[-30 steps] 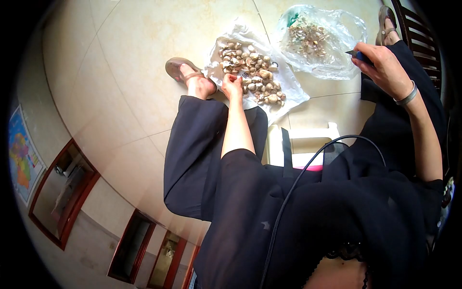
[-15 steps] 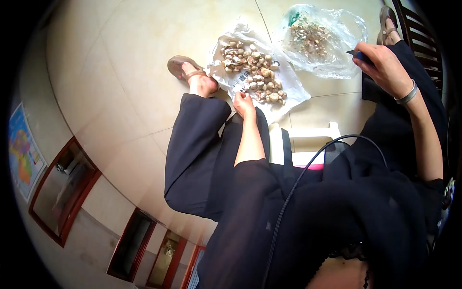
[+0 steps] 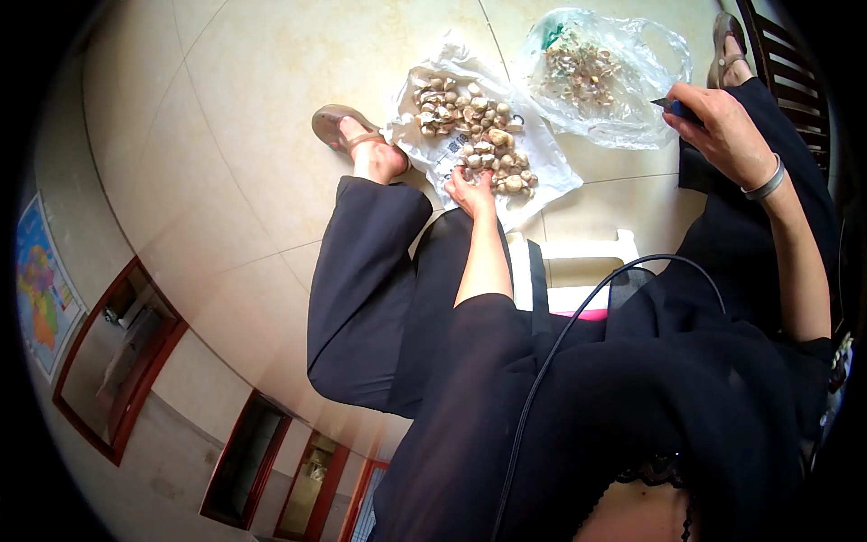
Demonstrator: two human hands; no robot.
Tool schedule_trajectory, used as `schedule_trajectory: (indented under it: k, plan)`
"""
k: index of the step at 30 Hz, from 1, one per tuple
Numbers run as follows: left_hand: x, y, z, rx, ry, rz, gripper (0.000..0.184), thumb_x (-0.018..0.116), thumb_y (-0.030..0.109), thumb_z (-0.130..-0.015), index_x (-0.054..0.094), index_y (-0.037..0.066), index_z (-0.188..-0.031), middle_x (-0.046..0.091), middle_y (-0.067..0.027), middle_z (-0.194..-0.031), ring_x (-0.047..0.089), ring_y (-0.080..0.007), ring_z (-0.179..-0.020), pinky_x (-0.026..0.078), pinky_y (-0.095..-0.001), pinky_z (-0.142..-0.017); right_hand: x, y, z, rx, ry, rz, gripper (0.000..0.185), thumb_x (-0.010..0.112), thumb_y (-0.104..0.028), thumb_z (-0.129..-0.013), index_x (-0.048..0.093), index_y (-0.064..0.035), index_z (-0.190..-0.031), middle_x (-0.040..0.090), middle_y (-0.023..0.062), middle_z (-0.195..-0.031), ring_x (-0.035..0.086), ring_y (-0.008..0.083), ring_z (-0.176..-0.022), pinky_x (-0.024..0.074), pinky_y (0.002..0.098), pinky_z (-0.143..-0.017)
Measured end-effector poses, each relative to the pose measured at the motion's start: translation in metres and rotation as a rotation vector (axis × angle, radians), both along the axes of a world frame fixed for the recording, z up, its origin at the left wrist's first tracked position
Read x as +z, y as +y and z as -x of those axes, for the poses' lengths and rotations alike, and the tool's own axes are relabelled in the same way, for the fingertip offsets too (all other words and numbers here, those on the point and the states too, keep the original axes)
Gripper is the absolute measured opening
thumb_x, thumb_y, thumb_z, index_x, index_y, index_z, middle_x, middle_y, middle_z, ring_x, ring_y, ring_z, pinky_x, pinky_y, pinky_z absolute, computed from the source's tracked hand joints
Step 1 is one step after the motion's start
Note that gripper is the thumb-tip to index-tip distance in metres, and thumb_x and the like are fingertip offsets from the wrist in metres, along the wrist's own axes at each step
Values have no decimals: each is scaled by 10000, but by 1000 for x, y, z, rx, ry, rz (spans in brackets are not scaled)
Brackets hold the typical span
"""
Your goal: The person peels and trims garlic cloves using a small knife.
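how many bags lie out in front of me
2: the white bag, under the mushrooms, and the clear bag, holding scraps, nearer the right hand. Any beneath them would be hidden.

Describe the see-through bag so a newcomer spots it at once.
On the tiled floor, at the top of the view, find the white sheet with the mushrooms. Just right of it lies the clear plastic bag. Unlike the opaque sheet, it is see-through, has a green patch and holds small loose scraps.
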State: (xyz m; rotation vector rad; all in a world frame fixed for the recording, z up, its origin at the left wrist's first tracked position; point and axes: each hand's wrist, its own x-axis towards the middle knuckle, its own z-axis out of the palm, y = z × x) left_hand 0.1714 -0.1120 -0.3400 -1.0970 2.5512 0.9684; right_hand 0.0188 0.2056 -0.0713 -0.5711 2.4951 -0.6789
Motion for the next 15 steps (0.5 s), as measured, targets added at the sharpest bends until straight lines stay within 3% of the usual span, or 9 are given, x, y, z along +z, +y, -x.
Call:
schedule_trajectory:
  k: [5, 7, 15]
  plan:
    - [-3, 6, 1, -8, 86, -5, 416, 709, 88, -572, 539, 76, -952, 429, -121, -934, 480, -269, -864, 405, -345, -799, -2, 0, 0, -10, -24, -6, 132, 549, -90, -813, 448, -4, -803, 494, 168, -664, 508, 342, -612, 409, 366, -535]
    - [-4, 8, 0, -31, 85, -3, 429, 687, -3, -575, 534, 75, -968, 415, -112, -977, 478, -276, -900, 407, -352, -809, -2, 0, 0, -4, -17, -8, 131, 550, -90, -811, 451, -5, -804, 495, 168, -663, 509, 340, -611, 411, 365, -535]
    - [-15, 12, 2, 10, 147, 83, 303, 670, 46, -564, 575, 45, -852, 446, -106, -882, 490, -254, -820, 413, -331, -777, -3, 0, 0, -15, -28, -20, 114, 555, -75, -801, 460, -11, -810, 500, 165, -659, 515, 338, -622, 404, 367, -543]
